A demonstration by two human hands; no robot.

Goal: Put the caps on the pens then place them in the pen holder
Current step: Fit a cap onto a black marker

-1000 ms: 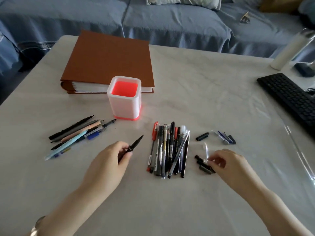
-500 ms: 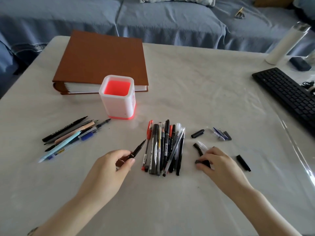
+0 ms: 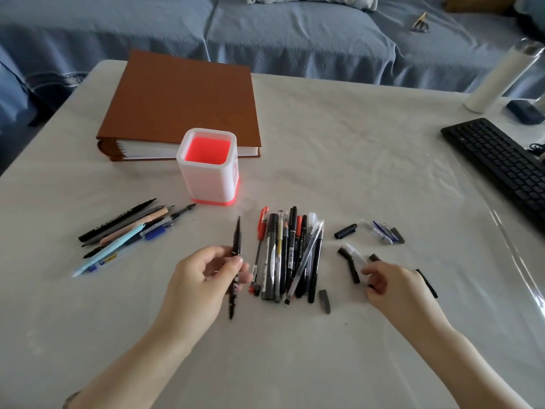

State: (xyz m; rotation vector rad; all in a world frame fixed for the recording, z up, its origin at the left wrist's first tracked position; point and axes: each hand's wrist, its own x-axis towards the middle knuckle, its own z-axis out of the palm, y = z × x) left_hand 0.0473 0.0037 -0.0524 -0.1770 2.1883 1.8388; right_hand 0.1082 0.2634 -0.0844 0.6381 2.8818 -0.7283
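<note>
Hands differ: left hand (image 3: 203,286) pinches black pen (image 3: 236,246), right hand (image 3: 396,287) curls round loose caps (image 3: 353,268).

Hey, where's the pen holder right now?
In the head view, the pen holder stands left of centre on the table, directly in front of the brown binder and just beyond the middle pile of pens.

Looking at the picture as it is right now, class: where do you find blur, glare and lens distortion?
Head view: the black pen in the left hand is smeared by motion, while the pile of pens is sharp; head view: glare streaks the clear table cover at the right; head view: the wide lens makes the white bottle lean outward.
</note>
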